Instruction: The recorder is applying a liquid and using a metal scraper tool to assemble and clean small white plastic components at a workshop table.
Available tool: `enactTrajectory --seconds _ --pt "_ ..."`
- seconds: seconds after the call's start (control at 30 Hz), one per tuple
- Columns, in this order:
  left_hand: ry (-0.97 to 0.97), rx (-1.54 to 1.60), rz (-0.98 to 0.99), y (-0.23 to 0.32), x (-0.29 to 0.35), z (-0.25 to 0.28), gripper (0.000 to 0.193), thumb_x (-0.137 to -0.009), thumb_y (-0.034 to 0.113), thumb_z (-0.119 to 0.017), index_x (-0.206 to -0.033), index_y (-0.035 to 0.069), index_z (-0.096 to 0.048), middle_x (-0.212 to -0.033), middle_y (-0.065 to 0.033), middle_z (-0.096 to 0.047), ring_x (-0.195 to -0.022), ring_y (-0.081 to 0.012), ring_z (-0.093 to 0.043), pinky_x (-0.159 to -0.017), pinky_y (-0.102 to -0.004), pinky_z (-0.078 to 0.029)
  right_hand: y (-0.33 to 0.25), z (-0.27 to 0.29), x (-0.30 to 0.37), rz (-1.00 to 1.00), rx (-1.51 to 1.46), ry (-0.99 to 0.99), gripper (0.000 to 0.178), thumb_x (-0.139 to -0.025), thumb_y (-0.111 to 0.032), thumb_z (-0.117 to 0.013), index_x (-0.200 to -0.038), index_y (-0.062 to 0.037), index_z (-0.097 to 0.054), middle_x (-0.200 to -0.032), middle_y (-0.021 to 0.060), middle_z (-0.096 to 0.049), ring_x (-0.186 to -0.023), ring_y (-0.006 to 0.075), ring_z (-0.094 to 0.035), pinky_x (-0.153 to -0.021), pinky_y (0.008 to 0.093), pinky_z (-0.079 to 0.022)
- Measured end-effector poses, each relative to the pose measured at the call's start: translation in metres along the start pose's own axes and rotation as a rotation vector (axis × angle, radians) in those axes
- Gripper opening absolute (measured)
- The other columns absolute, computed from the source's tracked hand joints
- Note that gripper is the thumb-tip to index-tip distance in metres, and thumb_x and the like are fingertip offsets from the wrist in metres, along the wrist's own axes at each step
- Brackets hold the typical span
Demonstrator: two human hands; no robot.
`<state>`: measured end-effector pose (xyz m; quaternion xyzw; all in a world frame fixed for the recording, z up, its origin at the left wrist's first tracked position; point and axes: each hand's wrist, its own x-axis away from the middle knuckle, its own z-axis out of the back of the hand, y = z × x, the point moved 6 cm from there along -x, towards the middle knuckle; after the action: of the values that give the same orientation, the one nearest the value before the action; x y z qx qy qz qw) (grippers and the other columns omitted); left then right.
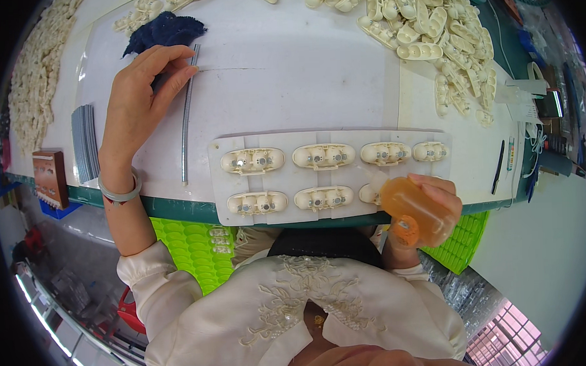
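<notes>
My right hand (439, 200) is wrapped around an amber squeeze bottle (413, 204), tilted with its pale nozzle toward the tray. Below it is a white tray (257, 182) holding two rows of cream oval plastic shells (323, 157). Small shiny metal discs sit in the shells. The bottle and hand partly cover the right end of the near row. At the left, my left hand (141, 91) has thumb and index curved with a gap between their tips. Those tips are over the far end of a thin grey segmented rod (187, 122); whether they touch it is unclear.
A dark blue cloth (165, 31) lies beyond my left hand. Heaps of cream shells (423, 23) cover the far right and left edge. Grey rods (84, 144) and a brown block (51, 178) are at left. Green trays (192, 254) sit below the table edge.
</notes>
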<state>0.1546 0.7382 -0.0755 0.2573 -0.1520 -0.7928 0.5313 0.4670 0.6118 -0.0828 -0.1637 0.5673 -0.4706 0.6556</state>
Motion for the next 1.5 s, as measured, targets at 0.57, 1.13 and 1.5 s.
enactTrajectory --seconds 0.57,1.13,1.5 --pt "-0.017 -0.002 0.039 -0.001 -0.001 -0.004 0.017 -0.080 0.006 -0.063 -0.095 0.000 -0.061 -0.081 -0.0088 -0.060 -0.071 -0.0162 -0.058 -0.066 -0.0242 -0.046 0.010 0.023 0.003 0.001 0.112 0.147 0.046 -0.079 -0.035 -0.067 -0.095 0.0028 -0.046 -0.084 0.0197 -0.056 -0.073 0.0229 -0.057 -0.060 0.0265 -0.049" --pt "-0.034 -0.014 0.071 0.000 -0.002 -0.004 0.017 -0.080 0.005 -0.062 -0.097 0.000 -0.060 -0.080 -0.0078 -0.060 -0.073 -0.0145 -0.058 -0.069 -0.0238 -0.045 0.014 0.027 0.005 -0.039 0.128 0.156 0.045 -0.080 -0.034 -0.065 -0.096 0.0021 -0.046 -0.085 0.0201 -0.056 -0.073 0.0230 -0.057 -0.063 0.0271 -0.050" --pt "-0.021 -0.034 0.051 0.000 -0.002 -0.005 0.016 -0.080 0.004 -0.063 -0.095 0.000 -0.060 -0.080 -0.0083 -0.060 -0.072 -0.0151 -0.059 -0.068 -0.0236 -0.046 0.015 0.040 0.002 -0.013 0.097 0.227 0.042 -0.080 -0.032 -0.065 -0.095 0.0022 -0.047 -0.083 0.0180 -0.056 -0.072 0.0219 -0.057 -0.063 0.0277 -0.050"
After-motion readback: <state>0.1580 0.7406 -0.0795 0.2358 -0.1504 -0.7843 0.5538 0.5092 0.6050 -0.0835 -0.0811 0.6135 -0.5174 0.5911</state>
